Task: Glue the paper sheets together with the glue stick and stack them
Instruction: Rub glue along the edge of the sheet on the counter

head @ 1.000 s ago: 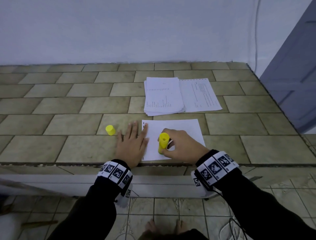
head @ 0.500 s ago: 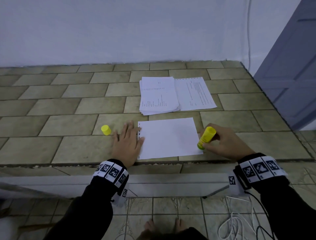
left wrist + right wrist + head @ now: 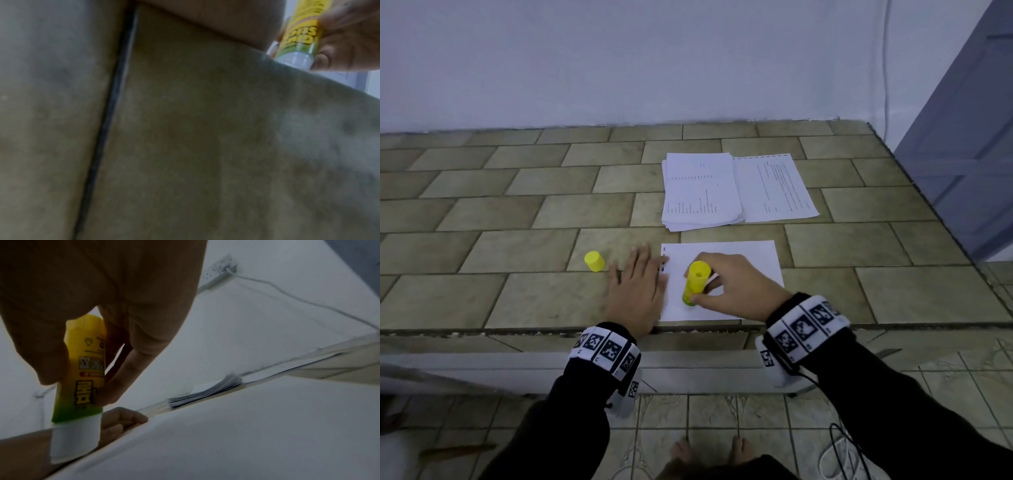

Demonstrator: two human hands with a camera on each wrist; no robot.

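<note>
**Glue going onto the near sheet**

Right hand (image 3: 732,287) holds the glue stick (image 3: 697,282) upright, thumb and fingers curled round the yellow barrel, white tip down on the sheet (image 3: 750,263). The right wrist view shows the tip (image 3: 75,439) touching or all but touching the paper; contact looks likely but the picture is dim. The stick stands over the sheet's left half, near its near edge.

Left hand (image 3: 635,287) lies flat, fingers straight and spread, palm on the counter (image 3: 482,301) with fingertips reaching the sheet's left edge. It holds nothing and seems to pin the paper. Left wrist view shows mostly tile, with the stick (image 3: 298,34) at top right.

The cap (image 3: 594,261) sits on the counter just left of the left hand, apart from it. Farther off, a stack (image 3: 700,190) of printed sheets lies beside a single printed page (image 3: 774,186), the stack overlapping the page's left edge.

Step in hand, as I judge it: spreading glue on the blank sheet. No glue trace can be made out, so coverage is unknown.

Next move likely calls for:
- dragging the tip in strokes across the sheet, light steady pressure, left hand keeping the edge down;
- then taking a sheet from the far stack and laying it square on top.

Risk: the sheet may crease or slide if the stick drags hard.
</note>
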